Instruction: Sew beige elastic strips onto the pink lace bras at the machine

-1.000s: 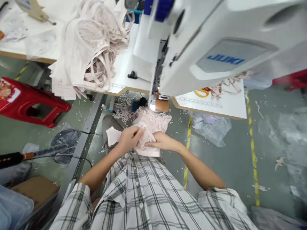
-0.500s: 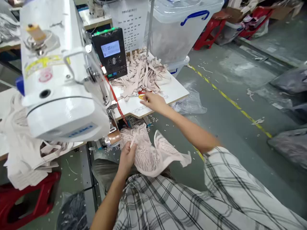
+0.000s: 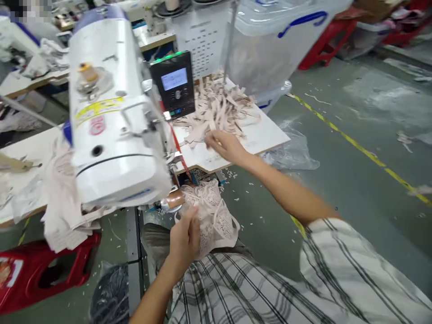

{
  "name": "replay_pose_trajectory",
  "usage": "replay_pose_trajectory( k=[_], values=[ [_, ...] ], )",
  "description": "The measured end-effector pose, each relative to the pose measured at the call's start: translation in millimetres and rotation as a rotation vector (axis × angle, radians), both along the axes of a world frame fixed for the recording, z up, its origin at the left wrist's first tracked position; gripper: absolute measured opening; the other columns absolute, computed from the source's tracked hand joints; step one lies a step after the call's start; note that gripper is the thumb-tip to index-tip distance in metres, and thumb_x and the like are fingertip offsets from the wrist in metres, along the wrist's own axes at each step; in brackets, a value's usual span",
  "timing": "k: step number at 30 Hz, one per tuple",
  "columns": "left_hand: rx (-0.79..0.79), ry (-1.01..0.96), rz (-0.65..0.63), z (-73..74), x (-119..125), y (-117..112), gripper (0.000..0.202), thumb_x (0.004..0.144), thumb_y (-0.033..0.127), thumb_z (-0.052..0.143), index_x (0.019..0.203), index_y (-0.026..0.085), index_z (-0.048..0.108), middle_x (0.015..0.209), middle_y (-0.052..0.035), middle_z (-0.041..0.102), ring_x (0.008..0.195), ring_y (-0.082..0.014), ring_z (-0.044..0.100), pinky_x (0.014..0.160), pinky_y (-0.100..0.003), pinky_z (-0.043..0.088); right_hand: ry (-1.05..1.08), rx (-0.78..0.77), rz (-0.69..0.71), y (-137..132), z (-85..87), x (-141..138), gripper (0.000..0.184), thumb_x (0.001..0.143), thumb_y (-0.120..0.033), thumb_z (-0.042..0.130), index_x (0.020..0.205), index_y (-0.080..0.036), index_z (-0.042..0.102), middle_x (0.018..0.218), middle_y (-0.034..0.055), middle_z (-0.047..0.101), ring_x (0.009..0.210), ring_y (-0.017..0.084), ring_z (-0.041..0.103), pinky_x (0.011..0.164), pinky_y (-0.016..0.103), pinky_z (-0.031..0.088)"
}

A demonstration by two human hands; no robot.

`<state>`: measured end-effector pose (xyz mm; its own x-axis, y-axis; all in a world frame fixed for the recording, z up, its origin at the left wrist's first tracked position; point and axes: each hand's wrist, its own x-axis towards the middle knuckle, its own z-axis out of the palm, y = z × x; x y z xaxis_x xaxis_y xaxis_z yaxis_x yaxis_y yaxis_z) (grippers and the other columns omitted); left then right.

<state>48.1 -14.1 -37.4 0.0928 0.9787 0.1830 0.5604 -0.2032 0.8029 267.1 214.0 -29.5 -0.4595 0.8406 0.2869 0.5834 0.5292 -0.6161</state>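
A pale pink lace bra [image 3: 216,220] hangs below the table edge, its upper end beside the sewing machine's copper-coloured lower arm [image 3: 174,199]. My left hand [image 3: 185,236] is closed at the bra's left edge, its fingers blurred. Over at the table, my right hand [image 3: 225,146] rests by the front of a heap of pale fabric strips [image 3: 219,105], fingers curled together. What they hold, if anything, is hidden. The white sewing machine head [image 3: 114,153] stands left of both hands, and a red tape [image 3: 180,153] runs down beside it.
A control panel [image 3: 173,85] with a lit screen stands behind the machine. Pale fabric pieces [image 3: 64,198] drape over the left table edge, above a red stool [image 3: 67,274]. Clear plastic boxes [image 3: 266,58] stand behind the table. Scraps litter the floor.
The view has shifted, so the machine sits further right. The yellow-handled snips by my right hand no longer show. The bra's right cup, flared out before, now hangs closer in.
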Motion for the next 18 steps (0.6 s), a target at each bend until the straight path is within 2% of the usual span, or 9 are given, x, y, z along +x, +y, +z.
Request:
replay_pose_trajectory(
  k=[1,3,4,6,9,11,13,15,18],
  values=[
    [0.034,0.033,-0.033,6.7,-1.1,-0.1,0.026,0.102,0.024,0.046,0.122,0.018,0.062,0.088,-0.0050,0.070,0.071,-0.0141,0.064,0.067,-0.025,0.049,-0.011,-0.028,0.140,-29.1,5.2,-2.8,0.037,0.106,-0.040,0.041,0.088,-0.018,0.066,0.088,0.0071,0.071,0.079,0.017,0.063,0.075,0.029,0.047],
    [0.001,0.100,-0.077,18.5,-3.3,0.5,0.024,0.101,0.028,0.050,0.116,0.017,0.065,0.091,-0.0070,0.071,0.080,-0.0175,0.066,0.072,-0.027,0.050,-0.069,-0.108,0.503,-81.3,11.2,-7.7,0.027,0.103,-0.036,0.048,0.096,-0.021,0.068,0.086,0.0042,0.072,0.076,0.017,0.065,0.068,0.027,0.044],
    [-0.057,0.130,-0.098,22.5,-4.4,1.2,0.025,0.099,0.033,0.055,0.113,0.017,0.066,0.090,-0.0070,0.071,0.081,-0.0186,0.066,0.072,-0.028,0.049,-0.148,-0.164,0.611,-102.0,12.0,-9.8,0.024,0.104,-0.033,0.047,0.096,-0.022,0.067,0.082,0.0031,0.071,0.072,0.017,0.064,0.064,0.027,0.041],
    [-0.202,0.176,-0.181,25.6,-7.0,2.5,0.023,0.095,0.038,0.060,0.100,0.017,0.069,0.083,-0.0049,0.069,0.075,-0.0176,0.063,0.066,-0.026,0.045,-0.239,-0.248,0.697,-130.1,10.3,-13.7,0.016,0.102,-0.026,0.050,0.095,-0.020,0.063,0.078,0.0028,0.069,0.067,0.017,0.062,0.059,0.027,0.037],
    [-0.369,0.151,-0.260,22.6,-10.9,1.5,0.033,0.098,0.035,0.053,0.072,0.017,0.062,0.062,0.0004,0.058,0.057,-0.0122,0.050,0.055,-0.024,0.033,-0.221,-0.285,0.663,-144.0,1.5,-17.2,0.009,0.098,-0.029,0.056,0.096,-0.020,0.060,0.077,0.0032,0.068,0.066,0.018,0.062,0.057,0.028,0.039],
    [-0.403,0.020,-0.195,21.3,-12.4,-0.2,0.039,0.101,0.035,0.047,0.070,0.016,0.062,0.062,0.0004,0.058,0.057,-0.0116,0.050,0.056,-0.024,0.034,-0.083,-0.230,0.530,-143.7,-7.4,-16.5,0.021,0.095,-0.041,0.063,0.099,-0.021,0.061,0.087,0.0074,0.070,0.075,0.021,0.066,0.063,0.030,0.046],
    [-0.390,-0.143,-0.078,22.8,-12.2,-0.5,0.040,0.102,0.039,0.046,0.078,0.015,0.068,0.065,-0.0008,0.062,0.061,-0.0124,0.054,0.059,-0.023,0.039,0.100,-0.210,0.314,-143.8,-17.5,-15.8,0.033,0.096,-0.054,0.059,0.096,-0.021,0.064,0.094,0.0108,0.071,0.084,0.024,0.068,0.071,0.034,0.051],
    [-0.349,-0.242,-0.008,25.7,-9.6,1.2,0.041,0.102,0.042,0.046,0.088,0.015,0.074,0.068,-0.0015,0.064,0.062,-0.0130,0.056,0.060,-0.024,0.041,0.236,-0.348,0.262,-148.0,-26.8,-19.2,0.050,0.099,-0.065,0.046,0.089,-0.021,0.067,0.091,0.0109,0.070,0.082,0.023,0.067,0.070,0.035,0.052],
    [-0.274,-0.242,-0.049,29.2,-1.6,6.4,0.043,0.103,0.043,0.045,0.089,0.015,0.076,0.062,0.0001,0.060,0.058,-0.0122,0.052,0.060,-0.025,0.042,0.397,-0.734,0.410,-157.8,-35.6,-33.7,0.072,0.097,-0.077,0.028,0.097,-0.021,0.072,0.089,0.0100,0.070,0.076,0.020,0.065,0.063,0.032,0.052]
  ],
)
